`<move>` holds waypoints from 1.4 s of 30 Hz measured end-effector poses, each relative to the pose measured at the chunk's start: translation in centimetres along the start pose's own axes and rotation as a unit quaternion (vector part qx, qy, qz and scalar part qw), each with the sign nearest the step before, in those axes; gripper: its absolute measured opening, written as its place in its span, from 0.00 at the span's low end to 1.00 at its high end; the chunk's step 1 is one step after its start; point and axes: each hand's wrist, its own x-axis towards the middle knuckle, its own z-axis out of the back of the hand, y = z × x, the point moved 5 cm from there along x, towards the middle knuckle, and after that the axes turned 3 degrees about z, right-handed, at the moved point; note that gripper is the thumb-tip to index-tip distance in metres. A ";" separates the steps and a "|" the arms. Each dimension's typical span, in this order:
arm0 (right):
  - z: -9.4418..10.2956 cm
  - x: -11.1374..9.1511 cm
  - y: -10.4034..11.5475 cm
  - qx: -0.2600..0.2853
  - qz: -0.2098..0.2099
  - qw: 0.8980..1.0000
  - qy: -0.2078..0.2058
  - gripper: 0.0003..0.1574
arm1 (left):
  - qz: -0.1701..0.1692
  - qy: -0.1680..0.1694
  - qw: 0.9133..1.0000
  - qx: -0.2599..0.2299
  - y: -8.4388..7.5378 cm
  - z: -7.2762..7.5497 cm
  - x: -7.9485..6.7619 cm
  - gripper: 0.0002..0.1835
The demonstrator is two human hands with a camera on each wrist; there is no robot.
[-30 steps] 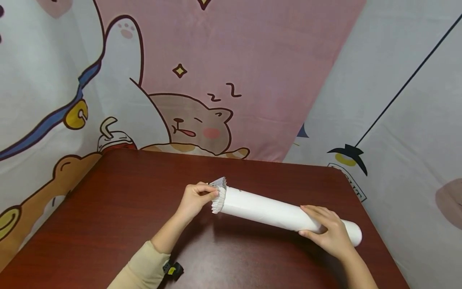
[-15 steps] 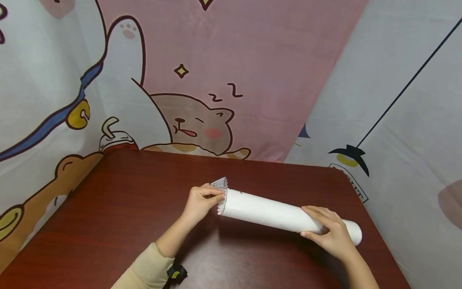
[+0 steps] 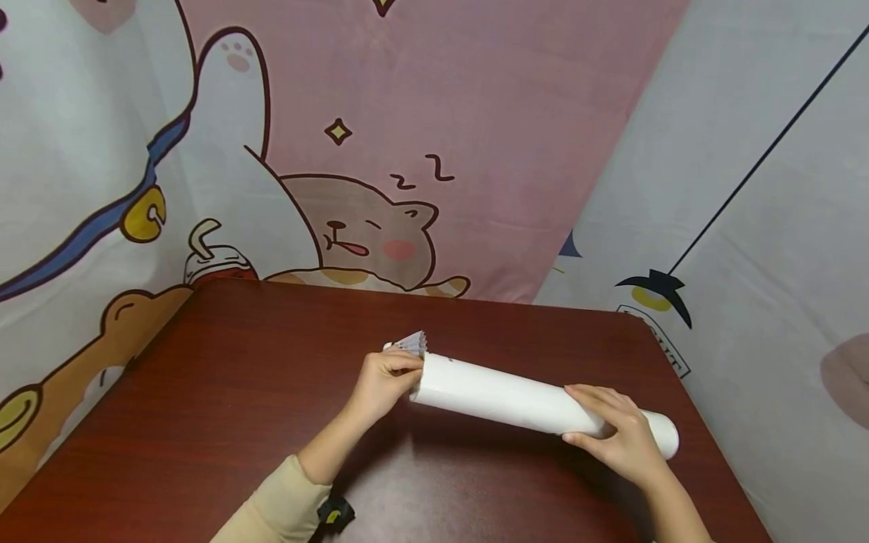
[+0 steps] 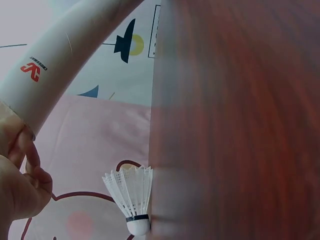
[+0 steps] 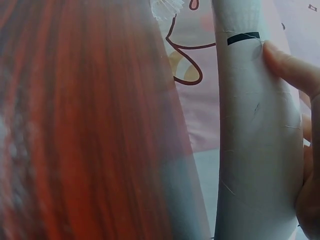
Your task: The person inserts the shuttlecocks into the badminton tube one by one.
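Observation:
My right hand [image 3: 614,434] grips a long white shuttlecock tube [image 3: 495,392] near its far right end. The tube slants above the table, its mouth to the left. My left hand [image 3: 387,385] is at that mouth, thumb and fingers together, their tips hidden at or inside the rim. A shuttlecock that was at the mouth is out of sight. Another white shuttlecock [image 4: 131,197] lies on the table behind the mouth, apart from the hand in the left wrist view. The right wrist view has the thumb [image 5: 285,67] lying along the tube by a black mark.
The dark reddish-brown table [image 3: 237,392] extends under both hands. A cartoon-printed cloth [image 3: 475,151] hangs behind it and along its sides. A small black device [image 3: 336,515] is by the left sleeve [image 3: 278,501].
The left hand has moved right toward the tube's mouth. The shuttlecock's feather skirt, earlier sticking out there, has gone into the tube. The right hand and tube have hardly moved.

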 end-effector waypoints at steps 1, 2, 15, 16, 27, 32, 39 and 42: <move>0.0 0.0 0.0 0.000 0.001 1.000 -0.001 0.47 | 0.001 0.002 1.000 -0.002 0.0 0.0 0.0 0.06; 0.0 0.0 0.0 0.001 0.000 1.000 -0.001 0.47 | 0.001 0.004 1.000 -0.004 0.1 0.1 0.1 0.06; 0.4 -0.2 -0.4 0.007 0.009 1.000 -0.018 0.48 | -0.078 0.000 0.997 -0.006 -0.7 0.8 0.3 0.08; 0.4 -0.2 -0.4 0.008 0.010 1.000 -0.019 0.48 | -0.093 -0.003 0.996 0.000 -0.4 0.8 0.3 0.09; 1.2 -0.1 0.0 0.007 -0.028 1.000 -0.007 0.48 | -0.192 -0.009 0.980 0.056 1.2 1.4 0.9 0.12; 2.1 0.4 0.9 0.007 -0.037 0.999 -0.022 0.46 | -0.164 -0.008 0.985 0.047 1.5 2.4 1.7 0.14; 2.3 0.0 0.0 0.002 -0.059 0.998 -0.014 0.46 | -0.113 0.031 0.991 0.070 4.7 3.3 2.9 0.17; 2.2 -0.5 -0.8 -0.004 -0.066 0.998 -0.011 0.47 | -0.093 0.048 0.991 0.089 6.1 3.3 3.2 0.17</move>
